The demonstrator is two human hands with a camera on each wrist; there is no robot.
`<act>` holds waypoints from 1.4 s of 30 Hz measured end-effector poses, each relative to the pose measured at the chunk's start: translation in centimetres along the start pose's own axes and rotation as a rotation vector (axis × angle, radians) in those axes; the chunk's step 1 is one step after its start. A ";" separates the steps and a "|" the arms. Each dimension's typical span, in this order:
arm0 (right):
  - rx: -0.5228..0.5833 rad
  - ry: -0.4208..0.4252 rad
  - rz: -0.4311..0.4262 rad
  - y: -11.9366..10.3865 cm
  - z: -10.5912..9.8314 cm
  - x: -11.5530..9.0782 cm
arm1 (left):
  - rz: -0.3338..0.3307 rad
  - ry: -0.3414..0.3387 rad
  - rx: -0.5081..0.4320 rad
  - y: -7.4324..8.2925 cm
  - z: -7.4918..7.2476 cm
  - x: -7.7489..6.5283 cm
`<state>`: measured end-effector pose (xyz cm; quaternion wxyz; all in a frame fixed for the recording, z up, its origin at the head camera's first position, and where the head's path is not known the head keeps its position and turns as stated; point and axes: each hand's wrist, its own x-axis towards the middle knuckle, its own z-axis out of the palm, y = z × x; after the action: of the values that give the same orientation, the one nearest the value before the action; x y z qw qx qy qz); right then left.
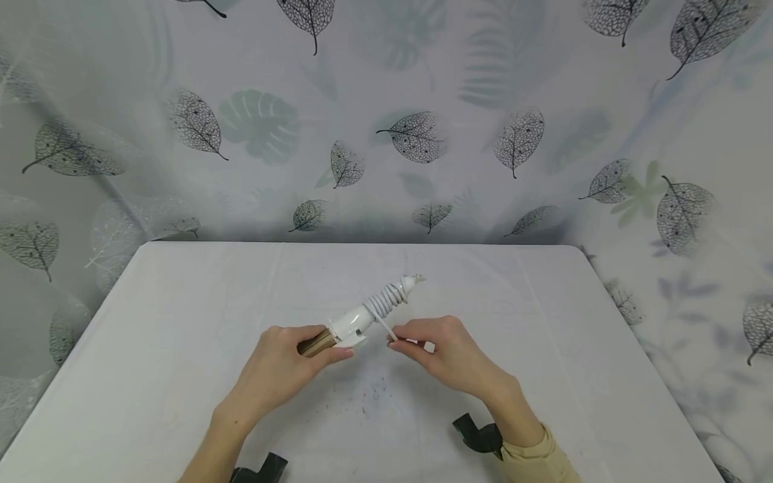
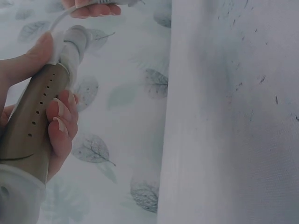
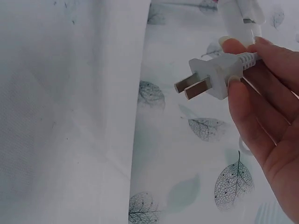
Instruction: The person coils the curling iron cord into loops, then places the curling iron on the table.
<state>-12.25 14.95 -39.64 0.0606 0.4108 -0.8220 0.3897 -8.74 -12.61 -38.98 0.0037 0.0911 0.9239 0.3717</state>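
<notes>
A white and gold hair iron [image 1: 350, 325] is held slantwise over the table, its far end pointing up and right. My left hand [image 1: 274, 365] grips its gold section [image 2: 39, 107], which shows a row of small holes in the left wrist view; the thumb lies near the white part. Several turns of white cord [image 1: 386, 302] are wound round the handle. From there a short length runs to my right hand [image 1: 453, 352], which pinches the white plug [image 3: 217, 77] by its body. Two flat metal prongs stick out of the plug in the right wrist view.
The white-covered table [image 1: 181, 362] has small dark specks [image 1: 368, 399] in front of the hands. A leaf-patterned curtain [image 1: 386, 121] hangs behind the table and at both sides. Black camera mounts [image 1: 480, 436] sit at the wrists.
</notes>
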 end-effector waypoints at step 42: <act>0.281 -0.405 0.222 0.6 -0.2 -0.6 | 0.223 -0.308 -0.295 0.1 -0.9 -0.8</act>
<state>-12.37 15.71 -40.11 -0.2057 0.3922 -0.7952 0.4142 -8.03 -13.26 -38.32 0.1166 0.2465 0.8323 0.4827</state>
